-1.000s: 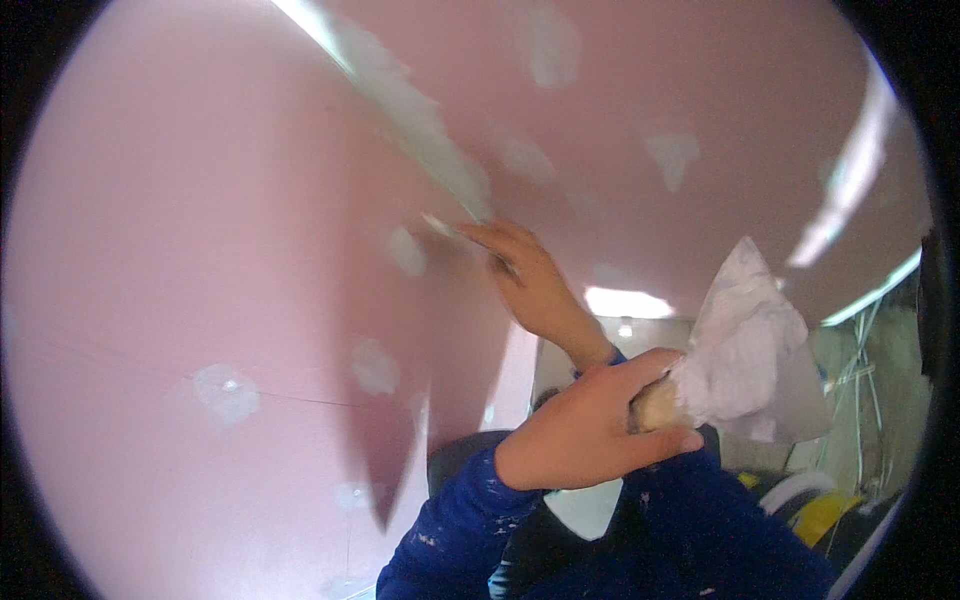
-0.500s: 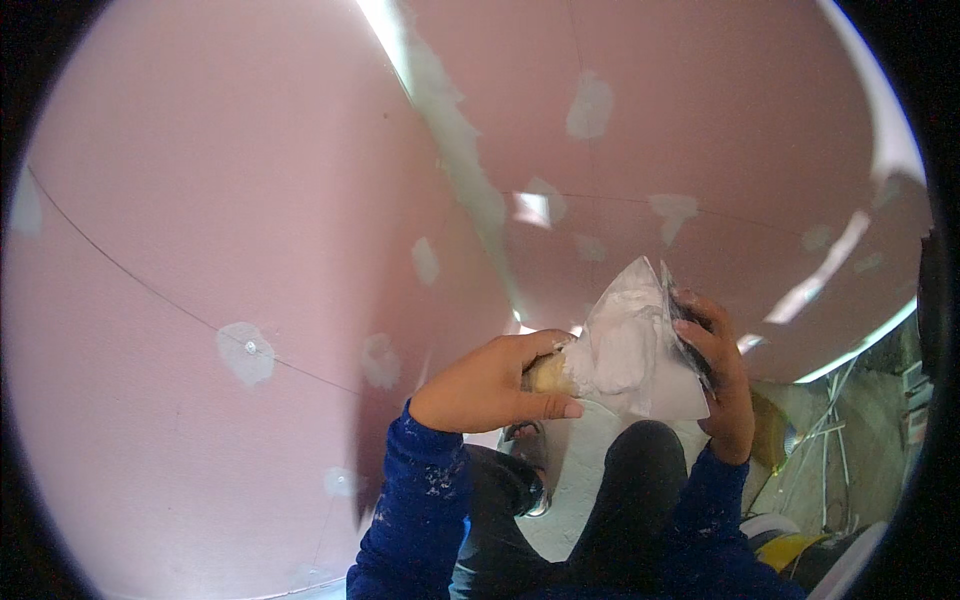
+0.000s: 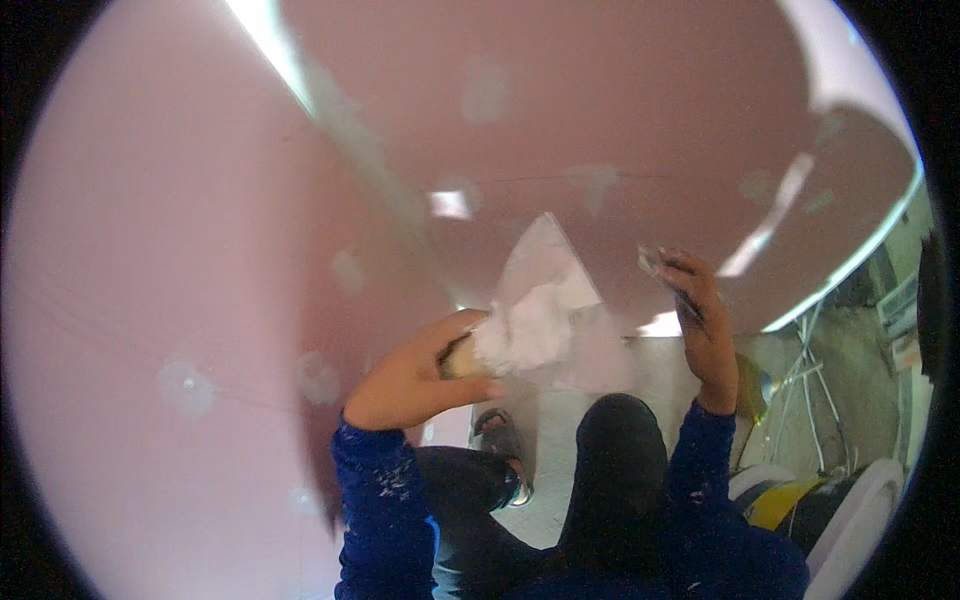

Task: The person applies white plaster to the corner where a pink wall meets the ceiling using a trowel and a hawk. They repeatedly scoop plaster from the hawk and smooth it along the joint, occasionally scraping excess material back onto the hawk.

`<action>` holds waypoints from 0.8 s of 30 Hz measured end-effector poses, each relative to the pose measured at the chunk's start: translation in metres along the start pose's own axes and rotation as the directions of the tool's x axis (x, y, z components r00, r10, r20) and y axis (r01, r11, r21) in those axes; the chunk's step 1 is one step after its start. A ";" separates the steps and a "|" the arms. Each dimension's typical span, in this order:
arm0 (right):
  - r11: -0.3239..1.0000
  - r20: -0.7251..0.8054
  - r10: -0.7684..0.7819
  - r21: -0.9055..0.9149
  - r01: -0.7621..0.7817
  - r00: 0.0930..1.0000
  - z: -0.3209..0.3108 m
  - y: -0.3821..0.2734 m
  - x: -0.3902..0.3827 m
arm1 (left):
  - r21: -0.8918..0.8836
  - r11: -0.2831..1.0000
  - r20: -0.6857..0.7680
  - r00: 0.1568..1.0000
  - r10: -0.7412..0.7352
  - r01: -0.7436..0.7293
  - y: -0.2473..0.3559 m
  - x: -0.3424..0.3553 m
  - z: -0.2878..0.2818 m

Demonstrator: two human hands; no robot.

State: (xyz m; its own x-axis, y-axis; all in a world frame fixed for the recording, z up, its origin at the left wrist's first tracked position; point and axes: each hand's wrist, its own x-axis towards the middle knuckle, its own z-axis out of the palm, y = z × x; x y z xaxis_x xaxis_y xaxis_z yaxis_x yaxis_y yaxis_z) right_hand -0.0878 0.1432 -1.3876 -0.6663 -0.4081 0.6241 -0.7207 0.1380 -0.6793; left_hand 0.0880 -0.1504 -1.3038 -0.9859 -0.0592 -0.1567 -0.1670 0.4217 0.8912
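I am gripping the tan, wood-looking handle (image 3: 462, 358) of a broad blade (image 3: 600, 358) in my left hand (image 3: 408, 382), fingers and thumb clamped around it. The blade is flaring from that handle into a wide triangle, one sharp corner pointing up, and a lump of pale filler (image 3: 530, 325) is sitting thick and creamy over its middle, ridged and soft at the edges. To the right of the broad blade, apart from it, my right hand (image 3: 708, 325) is curling its fingers together on a slim tool (image 3: 648, 261), dark with a pale tip (too blurred for me to tell its exact shape).

Left of the broad blade, pink wallboard (image 3: 130, 230) is stretching smooth and matt, dotted with rough-edged filler patches (image 3: 187, 388). A pale seam (image 3: 350, 140) is running slantwise down the corner above and left of the blade. Beneath the blade, my knee (image 3: 615, 450) is bulging in dark cloth, and my sandalled foot (image 3: 495, 437) is resting on a grey floor (image 3: 548, 440). My blue sleeves (image 3: 380, 480) are showing crusty white specks. Well to the blade's right, thin pale rods (image 3: 814, 400) are crossing one another, above something yellow and black (image 3: 780, 503).
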 end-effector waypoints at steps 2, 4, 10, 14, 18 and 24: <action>0.791 0.067 0.324 0.528 -0.309 0.944 0.000 0.010 -0.002 | -0.049 0.999 -0.015 1.000 -0.012 0.011 0.002 -0.002 -0.002; 0.318 0.160 0.429 0.894 -0.314 0.889 0.006 0.020 -0.005 | 0.154 0.988 0.093 0.995 -0.020 0.005 0.009 0.001 -0.003; -0.278 0.425 0.136 0.883 -0.378 0.895 0.067 0.051 0.014 | 0.370 0.929 0.321 0.936 -0.145 0.017 0.034 0.020 0.030; 0.115 0.465 0.298 0.850 -0.515 0.834 0.105 0.049 0.016 | 0.225 0.973 0.274 0.956 -0.104 0.041 0.030 0.021 0.051; 0.684 0.525 0.301 0.463 -0.564 0.796 0.095 0.043 -0.030 | -0.041 0.994 0.077 0.992 -0.097 0.100 0.013 0.014 0.034; -0.027 0.327 0.758 0.880 -0.474 0.565 0.043 0.047 -0.044 | 0.206 0.978 -0.132 0.991 0.016 0.011 0.006 0.008 0.009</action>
State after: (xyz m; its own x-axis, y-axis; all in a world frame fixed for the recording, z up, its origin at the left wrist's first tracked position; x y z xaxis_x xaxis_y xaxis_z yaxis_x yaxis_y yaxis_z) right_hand -0.0846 0.1291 -1.4634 -0.8597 -0.4213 -0.2888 0.5036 -0.6041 -0.6177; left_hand 0.0797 -0.1403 -1.3036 -0.9816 -0.1710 -0.0848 -0.1718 0.5984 0.7825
